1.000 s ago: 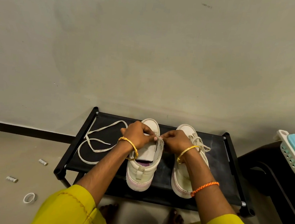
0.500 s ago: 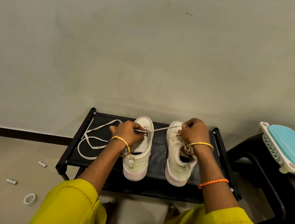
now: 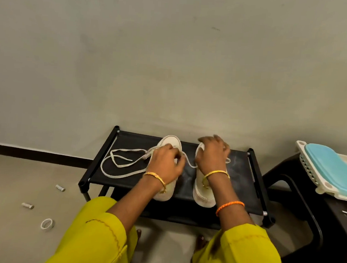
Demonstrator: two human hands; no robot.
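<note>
Two white sneakers stand side by side on a low black shoe rack (image 3: pixel 237 178), toes toward the wall. My left hand (image 3: pixel 166 164) is curled over the left sneaker (image 3: pixel 169 140) and pinches its white lace (image 3: pixel 120 162). The lace loops loosely over the rack to the left. A short stretch of it also runs right, to the base of my right hand (image 3: pixel 212 155). That hand hovers over the front of the right sneaker (image 3: pixel 202 198) with its fingers spread and blurred, and I see no lace pinched in them.
A plain wall rises right behind the rack. To the right is a dark stool (image 3: pixel 289 182) carrying a white basket with a blue lid (image 3: pixel 331 168). On the floor at left lie two small cylinders (image 3: pixel 60 188) and a white tape ring (image 3: pixel 47 224).
My right hand pulled the lace taut to the right, then lowered onto the right sneaker with fingers spread. The lace between the shoes has gone slack. My left hand stayed on the left sneaker.
</note>
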